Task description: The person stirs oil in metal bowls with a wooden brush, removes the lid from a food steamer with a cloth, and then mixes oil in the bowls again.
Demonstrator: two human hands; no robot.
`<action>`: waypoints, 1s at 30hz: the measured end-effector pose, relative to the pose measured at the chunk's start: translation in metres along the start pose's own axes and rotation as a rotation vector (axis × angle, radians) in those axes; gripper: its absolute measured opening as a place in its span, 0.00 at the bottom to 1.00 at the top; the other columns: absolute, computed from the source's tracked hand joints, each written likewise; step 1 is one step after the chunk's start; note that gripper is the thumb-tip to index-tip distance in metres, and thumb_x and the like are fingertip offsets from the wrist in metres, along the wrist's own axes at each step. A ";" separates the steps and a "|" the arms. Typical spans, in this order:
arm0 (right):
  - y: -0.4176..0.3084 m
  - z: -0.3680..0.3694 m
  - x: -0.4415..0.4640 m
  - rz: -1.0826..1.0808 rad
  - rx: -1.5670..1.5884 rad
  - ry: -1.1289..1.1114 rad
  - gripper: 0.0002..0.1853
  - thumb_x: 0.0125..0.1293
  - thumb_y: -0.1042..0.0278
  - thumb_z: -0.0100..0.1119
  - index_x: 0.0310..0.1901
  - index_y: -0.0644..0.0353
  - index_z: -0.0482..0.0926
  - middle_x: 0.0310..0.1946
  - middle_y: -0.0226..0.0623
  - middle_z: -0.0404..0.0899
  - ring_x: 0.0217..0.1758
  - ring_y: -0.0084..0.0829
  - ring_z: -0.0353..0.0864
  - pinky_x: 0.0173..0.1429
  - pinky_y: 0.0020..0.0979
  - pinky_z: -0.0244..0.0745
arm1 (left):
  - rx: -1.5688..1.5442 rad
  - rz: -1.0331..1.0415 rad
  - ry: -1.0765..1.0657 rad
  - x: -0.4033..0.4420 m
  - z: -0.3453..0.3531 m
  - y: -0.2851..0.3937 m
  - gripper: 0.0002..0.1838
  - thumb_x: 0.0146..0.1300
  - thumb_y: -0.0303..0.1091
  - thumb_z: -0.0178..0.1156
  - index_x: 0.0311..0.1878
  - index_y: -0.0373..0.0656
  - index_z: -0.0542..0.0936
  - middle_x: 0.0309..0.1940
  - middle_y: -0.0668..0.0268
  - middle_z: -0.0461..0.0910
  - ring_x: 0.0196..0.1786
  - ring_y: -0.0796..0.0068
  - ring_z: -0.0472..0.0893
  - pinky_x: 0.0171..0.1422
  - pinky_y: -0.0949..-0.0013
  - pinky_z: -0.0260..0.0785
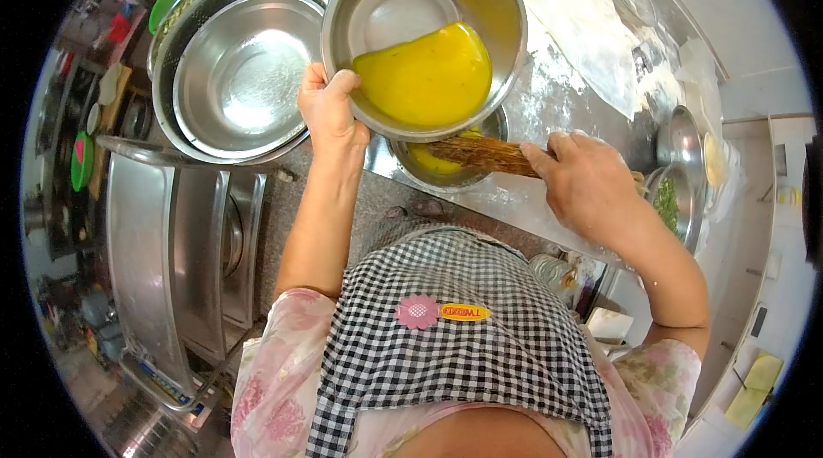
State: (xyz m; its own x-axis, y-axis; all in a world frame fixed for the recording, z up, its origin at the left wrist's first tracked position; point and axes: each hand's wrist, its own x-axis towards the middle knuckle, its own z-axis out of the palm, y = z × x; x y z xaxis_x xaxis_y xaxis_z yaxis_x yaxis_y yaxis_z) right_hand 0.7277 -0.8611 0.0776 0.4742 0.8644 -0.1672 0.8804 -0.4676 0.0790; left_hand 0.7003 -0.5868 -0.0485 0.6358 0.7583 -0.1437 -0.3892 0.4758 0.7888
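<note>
My left hand (332,105) grips the near left rim of a steel pot (513,47), which is tilted with yellow liquid (429,77) pooled at its near side. Beneath the pot, partly hidden by it, sits a smaller steel bowl (495,125) that also has yellow liquid (435,160) in it. My right hand (585,181) is closed around a brown, rough-textured wooden stick or bundle (489,155), whose far end reaches over the smaller bowl. Whether that end touches the liquid is hard to tell.
Nested steel basins (244,77) stand at the left of the metal table (549,89). White floury dough or sheeting (583,38) lies at the back right. Bowls, one with chopped greens (666,203), are at the right edge. Steel trays (141,244) stand lower left.
</note>
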 end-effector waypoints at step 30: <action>0.025 -0.018 0.002 0.168 -0.065 -0.146 0.21 0.55 0.73 0.55 0.53 0.58 0.76 0.39 0.45 0.76 0.44 0.44 0.78 0.48 0.41 0.75 | -0.007 -0.025 -0.015 0.008 -0.010 0.002 0.11 0.44 0.14 0.54 0.28 0.44 0.71 0.26 0.69 0.75 0.27 0.79 0.73 0.38 0.75 0.69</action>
State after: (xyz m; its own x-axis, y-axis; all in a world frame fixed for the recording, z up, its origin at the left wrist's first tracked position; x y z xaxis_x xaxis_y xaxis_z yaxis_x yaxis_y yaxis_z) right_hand 0.7506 -0.8672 0.0963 0.6117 0.7373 -0.2867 0.7903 -0.5857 0.1799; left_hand 0.6983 -0.5755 -0.0543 0.6556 0.7391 -0.1546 -0.3774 0.4981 0.7807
